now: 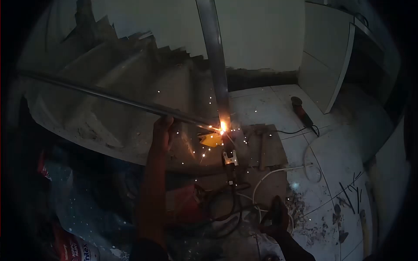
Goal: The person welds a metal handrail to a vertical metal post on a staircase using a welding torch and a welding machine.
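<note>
My left hand point(163, 130) is wrapped round a long metal tube point(109, 96), which slants down to an upright metal post point(213, 56). Where they meet, a welding arc point(223, 127) glows and throws sparks. Just below it is a yellow flat piece point(211, 139), partly lit. A metal clamp point(230, 158) with a black cable grips near the post's foot. Lower right, my right hand point(275, 222) is closed on a dark handle, seemingly an electrode holder point(277, 204); a thin rod slants from the arc towards it. Darkness hides its details.
Concrete stairs point(104, 82) rise on the left. A hammer point(262, 150) lies on a brown sheet; an angle grinder point(302, 114) lies on the tiles near a white panel point(324, 65). Loose cables point(226, 204), several thin rods point(350, 195) and a paint bucket point(80, 250) lie around.
</note>
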`<act>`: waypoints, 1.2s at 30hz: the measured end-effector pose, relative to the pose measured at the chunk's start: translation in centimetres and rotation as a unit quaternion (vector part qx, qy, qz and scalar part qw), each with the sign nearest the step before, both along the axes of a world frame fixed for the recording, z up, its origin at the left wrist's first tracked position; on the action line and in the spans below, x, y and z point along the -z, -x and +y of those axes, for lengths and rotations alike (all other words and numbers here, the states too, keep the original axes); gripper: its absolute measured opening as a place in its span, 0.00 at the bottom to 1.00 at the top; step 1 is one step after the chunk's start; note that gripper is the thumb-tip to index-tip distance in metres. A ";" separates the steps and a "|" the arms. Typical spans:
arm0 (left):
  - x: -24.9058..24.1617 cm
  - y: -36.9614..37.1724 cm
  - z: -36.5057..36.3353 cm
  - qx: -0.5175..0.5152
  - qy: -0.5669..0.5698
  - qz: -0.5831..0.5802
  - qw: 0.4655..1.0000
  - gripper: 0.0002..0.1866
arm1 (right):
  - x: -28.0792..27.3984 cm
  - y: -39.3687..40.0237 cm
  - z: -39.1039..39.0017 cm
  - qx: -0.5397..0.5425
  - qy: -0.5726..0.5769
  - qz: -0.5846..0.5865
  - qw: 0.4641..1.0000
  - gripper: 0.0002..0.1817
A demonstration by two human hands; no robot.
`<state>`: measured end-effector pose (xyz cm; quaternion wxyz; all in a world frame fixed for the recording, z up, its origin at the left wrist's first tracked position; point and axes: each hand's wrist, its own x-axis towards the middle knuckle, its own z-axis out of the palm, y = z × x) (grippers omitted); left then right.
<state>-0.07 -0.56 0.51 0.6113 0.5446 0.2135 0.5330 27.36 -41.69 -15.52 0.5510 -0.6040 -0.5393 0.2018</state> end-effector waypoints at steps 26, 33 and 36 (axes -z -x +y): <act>-0.2 -0.3 -0.2 -0.032 0.006 -0.007 0.999 0.25 | -0.8 0.2 1.2 0.029 -0.077 -0.095 0.992 0.63; -0.4 -0.6 -0.5 -0.016 -0.013 -0.010 1.000 0.27 | 0.1 -0.1 0.5 0.036 -0.076 -0.141 0.986 0.64; -0.6 -0.1 -0.8 -0.072 -0.035 0.089 0.993 0.34 | 0.3 -0.1 0.5 0.042 -0.061 -0.127 0.989 0.65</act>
